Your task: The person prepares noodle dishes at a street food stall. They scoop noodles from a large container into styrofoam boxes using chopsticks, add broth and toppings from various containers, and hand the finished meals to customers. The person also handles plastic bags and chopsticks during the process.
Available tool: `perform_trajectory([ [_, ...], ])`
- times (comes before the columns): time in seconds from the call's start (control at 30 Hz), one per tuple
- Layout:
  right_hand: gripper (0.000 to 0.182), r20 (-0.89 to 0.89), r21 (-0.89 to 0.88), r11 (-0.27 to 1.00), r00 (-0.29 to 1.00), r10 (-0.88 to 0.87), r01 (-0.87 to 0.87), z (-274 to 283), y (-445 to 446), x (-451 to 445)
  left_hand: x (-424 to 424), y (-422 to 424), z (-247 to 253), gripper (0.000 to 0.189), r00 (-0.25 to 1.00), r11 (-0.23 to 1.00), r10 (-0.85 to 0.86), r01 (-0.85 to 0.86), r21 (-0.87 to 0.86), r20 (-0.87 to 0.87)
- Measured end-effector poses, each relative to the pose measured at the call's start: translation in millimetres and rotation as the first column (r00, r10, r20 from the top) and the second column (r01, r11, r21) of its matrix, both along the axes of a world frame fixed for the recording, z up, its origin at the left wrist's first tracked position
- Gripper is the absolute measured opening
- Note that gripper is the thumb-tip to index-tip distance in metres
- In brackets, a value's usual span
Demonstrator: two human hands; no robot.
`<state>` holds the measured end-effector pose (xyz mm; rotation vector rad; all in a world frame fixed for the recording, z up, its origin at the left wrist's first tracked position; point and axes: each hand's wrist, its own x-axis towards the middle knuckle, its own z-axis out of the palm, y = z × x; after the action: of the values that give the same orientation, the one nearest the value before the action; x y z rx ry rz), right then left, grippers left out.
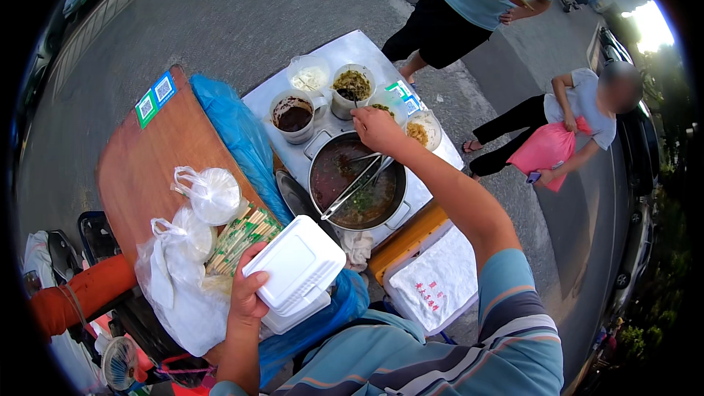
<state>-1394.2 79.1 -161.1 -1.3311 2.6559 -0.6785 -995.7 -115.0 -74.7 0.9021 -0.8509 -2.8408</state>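
Note:
My left hand (250,286) holds a white foam takeaway box (297,264) by its left side, near a bundle of wrapped chopsticks (239,239). My right hand (378,129) reaches over the pot's far edge, its fingers around what looks like a thin handle that goes into a tub of chopped green pickles (352,85). Below it stands a large metal pot (404,198) of dark red broth with green bits, metal tongs (352,187) lying across it. Beside the tub are a pitcher of dark sauce (293,118), a tub of white food (308,74) and a tub of yellowish bits (422,131).
Bagged white bowls (214,195) sit on the brown wooden board (165,148) at left. Blue plastic sheeting (236,132) lies between board and metal table (352,47). A towel-covered box (434,280) is at lower right. Beyond the table stand two people, one holding a pink bag (544,151).

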Motion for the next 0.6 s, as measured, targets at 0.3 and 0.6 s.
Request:
perform_trajectory([
  [0.3, 0.026, 0.904, -0.332, 0.365, 0.404, -0.140, 0.870, -39.7, 19.9, -30.9, -16.7, -0.5, -4.8, 0.064, 0.998, 0.999, -0.034, 0.033, -0.027, -0.054],
  [0.6, 0.015, -0.022, -0.013, 1.000, 1.000, -0.019, 0.019, -35.6, 3.0, 2.5, -33.1, -2.2, -4.9, 0.062, 0.989, 1.000, -0.008, 0.010, 0.010, -0.146],
])
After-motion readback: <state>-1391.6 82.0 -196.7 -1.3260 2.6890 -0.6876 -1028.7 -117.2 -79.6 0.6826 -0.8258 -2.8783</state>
